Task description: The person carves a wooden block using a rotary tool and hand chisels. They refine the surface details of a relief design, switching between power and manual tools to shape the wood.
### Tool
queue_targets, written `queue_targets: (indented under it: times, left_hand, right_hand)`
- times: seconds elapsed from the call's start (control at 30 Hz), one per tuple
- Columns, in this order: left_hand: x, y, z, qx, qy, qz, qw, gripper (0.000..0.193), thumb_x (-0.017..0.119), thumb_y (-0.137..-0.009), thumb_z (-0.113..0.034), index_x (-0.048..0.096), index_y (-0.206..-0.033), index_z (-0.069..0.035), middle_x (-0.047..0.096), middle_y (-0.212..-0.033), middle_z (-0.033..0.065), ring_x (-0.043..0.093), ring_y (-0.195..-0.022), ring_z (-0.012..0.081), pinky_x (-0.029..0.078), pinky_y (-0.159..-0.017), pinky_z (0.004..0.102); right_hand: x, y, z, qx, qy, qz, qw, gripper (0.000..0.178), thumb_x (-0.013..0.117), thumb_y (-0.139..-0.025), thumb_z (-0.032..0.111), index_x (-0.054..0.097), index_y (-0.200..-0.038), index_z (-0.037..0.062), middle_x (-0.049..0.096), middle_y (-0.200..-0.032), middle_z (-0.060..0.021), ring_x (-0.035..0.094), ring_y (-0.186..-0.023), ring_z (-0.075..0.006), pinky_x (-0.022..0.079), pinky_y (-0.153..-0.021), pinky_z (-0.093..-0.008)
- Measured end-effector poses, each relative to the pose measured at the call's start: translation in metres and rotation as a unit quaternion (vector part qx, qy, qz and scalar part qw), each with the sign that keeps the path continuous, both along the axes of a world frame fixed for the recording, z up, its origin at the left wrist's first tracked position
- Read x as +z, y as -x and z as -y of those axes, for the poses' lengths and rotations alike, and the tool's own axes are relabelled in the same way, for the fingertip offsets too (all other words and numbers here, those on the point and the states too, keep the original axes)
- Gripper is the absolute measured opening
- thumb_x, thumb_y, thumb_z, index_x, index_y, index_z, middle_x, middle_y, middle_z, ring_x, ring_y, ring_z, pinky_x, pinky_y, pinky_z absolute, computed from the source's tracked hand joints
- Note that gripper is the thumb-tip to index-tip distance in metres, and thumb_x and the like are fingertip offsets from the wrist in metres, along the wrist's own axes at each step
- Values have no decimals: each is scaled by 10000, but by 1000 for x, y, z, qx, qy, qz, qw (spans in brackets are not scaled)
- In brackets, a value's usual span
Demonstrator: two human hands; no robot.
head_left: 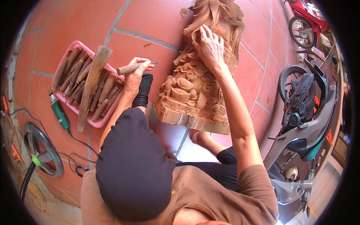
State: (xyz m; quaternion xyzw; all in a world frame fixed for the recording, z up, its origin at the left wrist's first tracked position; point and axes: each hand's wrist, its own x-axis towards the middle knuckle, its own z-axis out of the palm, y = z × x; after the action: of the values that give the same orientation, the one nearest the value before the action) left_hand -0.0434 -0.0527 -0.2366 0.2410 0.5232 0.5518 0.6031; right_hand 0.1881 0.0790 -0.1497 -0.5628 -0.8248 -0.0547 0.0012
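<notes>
My left hand (132,80) is closed around a carving chisel (126,69) with a round wooden handle. Its thin metal blade points right, toward a carved wooden sculpture (183,84), and is clear of it. My right hand (210,48) rests on the sculpture's upper part with its fingers spread, holding nothing. The sculpture is reddish brown and lies on the floor, its flat base nearest me. Deep relief covers it: folds farther away, rounded shapes near the base. Part of its surface is hidden under my right hand and forearm.
At left, a pink plastic basket (78,42) holds several wooden-handled tools, with a long wooden bar (93,86) across it. Beside it lie a green corded power tool (60,112) and a grey wheel (41,148). Motorbikes stand at right, one grey (318,123), one red (317,18).
</notes>
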Motion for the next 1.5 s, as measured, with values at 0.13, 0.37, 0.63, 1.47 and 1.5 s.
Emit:
queue_targets:
  times: [0.13,0.37,0.63,1.47,1.5]
  left_hand:
    - [2,-6,-2,-13,-11,2,1000,156,649,-916,-119,610,-1013,-3,680,-975,115,694,-897,200,550,-813,308]
    - [9,2,0,-3,-12,-10,1000,135,632,-927,-105,610,-1013,-4,680,-989,117,697,-902,204,555,-804,293]
    - [9,3,-4,-7,-9,-12,1000,151,629,-929,-102,593,-1032,2,678,-1007,127,695,-910,207,561,-804,293]
    - [5,4,3,-25,-10,-12,1000,167,643,-924,-124,602,-1020,7,674,-963,117,691,-889,207,550,-802,303]
    - [5,5,4,-24,-8,-13,1000,170,645,-923,-126,603,-1022,6,673,-962,116,691,-888,207,550,-800,301]
  right_hand:
    - [-16,16,6,20,-27,127,991,233,596,-843,87,662,-1035,-26,526,-1311,-287,581,-1119,-304,461,-927,-524]
    - [-19,13,8,48,-134,8,990,141,578,-798,114,655,-873,23,608,-912,-117,563,-964,-276,424,-911,-423]
    - [3,21,41,163,62,-207,963,183,711,-793,108,643,-962,92,682,-991,-65,591,-1100,-278,382,-1071,-454]
    - [1,-53,-75,-297,127,-197,926,212,785,-705,279,784,-859,134,743,-849,-68,691,-797,-183,525,-735,-327]
    - [1,-52,-75,-297,123,-198,926,210,779,-713,272,783,-870,132,743,-849,-66,688,-790,-168,521,-726,-314]
